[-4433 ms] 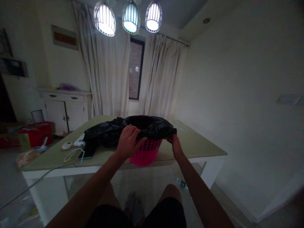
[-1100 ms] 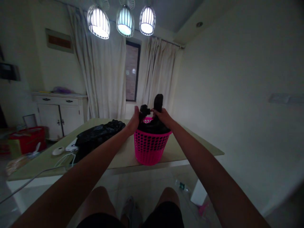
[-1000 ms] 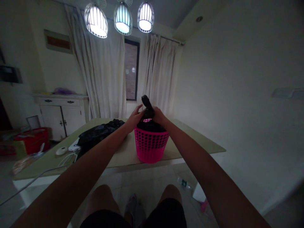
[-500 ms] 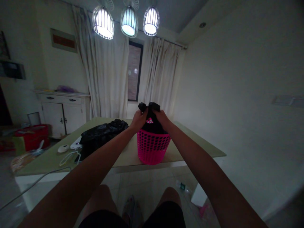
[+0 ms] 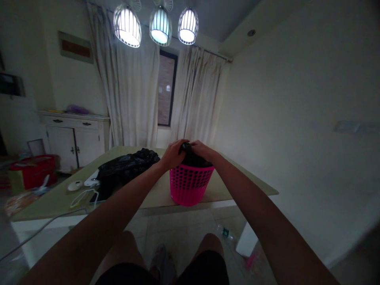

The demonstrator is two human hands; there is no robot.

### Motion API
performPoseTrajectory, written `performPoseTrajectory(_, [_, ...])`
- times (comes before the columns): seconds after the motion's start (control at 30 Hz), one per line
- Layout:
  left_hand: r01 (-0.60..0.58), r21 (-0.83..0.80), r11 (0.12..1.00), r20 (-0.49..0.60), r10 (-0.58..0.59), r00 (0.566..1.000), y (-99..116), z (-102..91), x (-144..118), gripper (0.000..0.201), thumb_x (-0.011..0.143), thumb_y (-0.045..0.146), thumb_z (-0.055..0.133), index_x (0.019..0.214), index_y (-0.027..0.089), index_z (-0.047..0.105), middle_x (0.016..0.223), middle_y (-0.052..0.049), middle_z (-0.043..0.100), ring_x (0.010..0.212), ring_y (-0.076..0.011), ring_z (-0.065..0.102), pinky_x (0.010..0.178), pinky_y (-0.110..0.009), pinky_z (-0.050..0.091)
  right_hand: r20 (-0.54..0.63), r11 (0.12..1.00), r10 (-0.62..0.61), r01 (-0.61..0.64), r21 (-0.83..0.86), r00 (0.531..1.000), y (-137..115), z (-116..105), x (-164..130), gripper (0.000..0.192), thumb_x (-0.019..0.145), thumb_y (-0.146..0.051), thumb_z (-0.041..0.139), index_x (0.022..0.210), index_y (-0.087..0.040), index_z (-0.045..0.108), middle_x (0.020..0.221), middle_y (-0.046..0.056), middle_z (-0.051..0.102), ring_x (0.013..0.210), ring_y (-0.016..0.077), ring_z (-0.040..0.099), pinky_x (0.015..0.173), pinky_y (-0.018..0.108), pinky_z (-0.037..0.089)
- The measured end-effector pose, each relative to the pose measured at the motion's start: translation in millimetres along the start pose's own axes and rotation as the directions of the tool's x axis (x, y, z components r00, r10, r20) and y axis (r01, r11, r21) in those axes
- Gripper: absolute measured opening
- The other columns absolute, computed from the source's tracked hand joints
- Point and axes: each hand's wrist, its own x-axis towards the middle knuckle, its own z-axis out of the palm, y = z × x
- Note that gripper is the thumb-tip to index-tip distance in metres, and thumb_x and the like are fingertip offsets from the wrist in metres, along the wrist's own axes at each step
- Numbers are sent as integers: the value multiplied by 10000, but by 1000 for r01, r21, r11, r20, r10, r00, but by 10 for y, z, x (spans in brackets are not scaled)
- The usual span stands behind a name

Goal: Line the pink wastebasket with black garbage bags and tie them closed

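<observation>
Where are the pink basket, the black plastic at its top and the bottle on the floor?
Pink basket (image 5: 191, 188): head view, front wall.
Black plastic (image 5: 194, 159): head view, the part showing above the rim.
Bottle (image 5: 226, 232): head view, green label.

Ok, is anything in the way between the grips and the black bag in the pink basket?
Nothing visible: the left grip and right grip are both on the black bag at the top of the pink basket. The other black plastic lies to the left on the table, not between.
</observation>
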Motion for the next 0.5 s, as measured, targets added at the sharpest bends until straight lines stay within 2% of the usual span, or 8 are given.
performPoseTrajectory(0.1, [169,-93,981,-60,-175,983,8,-28,36,381,887,95,555,1212,166,741,1218,-144,759,1196,-311,702,1143,-481,514,167,957,36,-82,279,985,73,-79,-103,170,781,-300,730,870,-157,745,801,48,754,744,195,684,732,300,582])
performPoseTrajectory(0.17, [242,-148,959,-82,-255,963,24,-16,74,248,936,145,554,1079,174,755,1129,-141,740,1106,-314,703,1083,-468,534,166,927,-14,-49,371,986,126,-95,-140,267,665,-243,778,918,-162,755,823,33,767,733,182,695,721,280,579])
performPoseTrajectory(0.27, [296,-204,933,-96,-320,943,55,28,138,180,987,208,561,926,202,730,971,-107,725,976,-298,697,992,-417,545,127,882,-58,-8,472,990,195,-55,-107,343,577,-168,720,919,-165,746,797,15,763,689,182,686,708,289,576])
performPoseTrajectory(0.4, [381,-322,867,-113,-434,894,56,57,226,107,946,173,640,891,219,720,898,-65,729,971,-279,693,982,-370,526,29,920,-44,29,390,999,235,23,-8,378,587,-168,641,959,-165,704,784,7,733,711,196,673,752,322,577])
performPoseTrajectory(0.5, [463,-457,759,-85,-555,827,24,57,284,79,952,201,657,902,194,718,894,-67,739,930,-257,704,910,-355,558,-111,982,-147,159,105,983,234,42,-6,525,630,-180,681,1154,-162,645,916,30,740,854,226,691,796,327,560])
